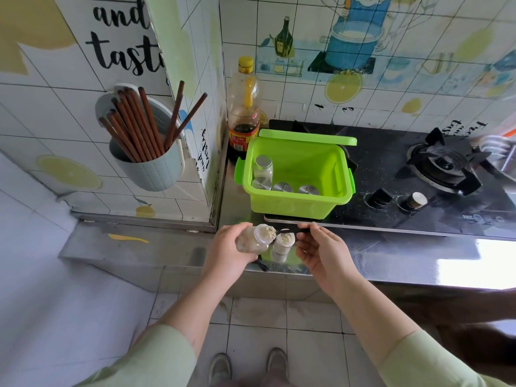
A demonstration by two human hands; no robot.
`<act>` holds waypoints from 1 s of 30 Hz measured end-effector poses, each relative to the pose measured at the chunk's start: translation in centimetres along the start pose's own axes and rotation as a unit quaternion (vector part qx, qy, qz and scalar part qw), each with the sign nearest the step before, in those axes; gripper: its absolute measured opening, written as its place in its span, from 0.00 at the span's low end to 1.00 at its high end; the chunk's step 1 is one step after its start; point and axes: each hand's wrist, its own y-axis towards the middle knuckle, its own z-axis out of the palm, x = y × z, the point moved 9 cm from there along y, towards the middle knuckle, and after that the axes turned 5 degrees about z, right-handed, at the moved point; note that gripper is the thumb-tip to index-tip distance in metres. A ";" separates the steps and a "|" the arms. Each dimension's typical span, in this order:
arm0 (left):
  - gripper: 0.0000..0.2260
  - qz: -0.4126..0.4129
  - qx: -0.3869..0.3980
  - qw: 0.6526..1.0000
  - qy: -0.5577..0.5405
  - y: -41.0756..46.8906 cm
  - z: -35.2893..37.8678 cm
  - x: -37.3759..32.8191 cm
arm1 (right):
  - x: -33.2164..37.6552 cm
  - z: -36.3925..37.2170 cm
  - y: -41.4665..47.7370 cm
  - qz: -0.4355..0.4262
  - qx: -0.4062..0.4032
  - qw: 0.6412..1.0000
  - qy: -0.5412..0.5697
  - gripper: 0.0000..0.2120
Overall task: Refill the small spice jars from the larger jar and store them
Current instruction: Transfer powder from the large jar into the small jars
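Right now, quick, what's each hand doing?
Left hand: closed around the larger jar, tilted toward the small jar.
Right hand: pinching a thin dark tool that reaches into the larger jar's mouth.

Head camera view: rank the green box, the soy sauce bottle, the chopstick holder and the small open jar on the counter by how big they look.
Largest to smallest:
1. green box
2. chopstick holder and soy sauce bottle: look alike, so unranked
3. small open jar: clearly smallest, though nearest the camera
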 end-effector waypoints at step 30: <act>0.26 -0.106 -0.015 0.989 -0.103 2.4 1.6 4.9 | -0.5 -6.1 6.9 -0.043 -0.121 0.978 -0.166 0.11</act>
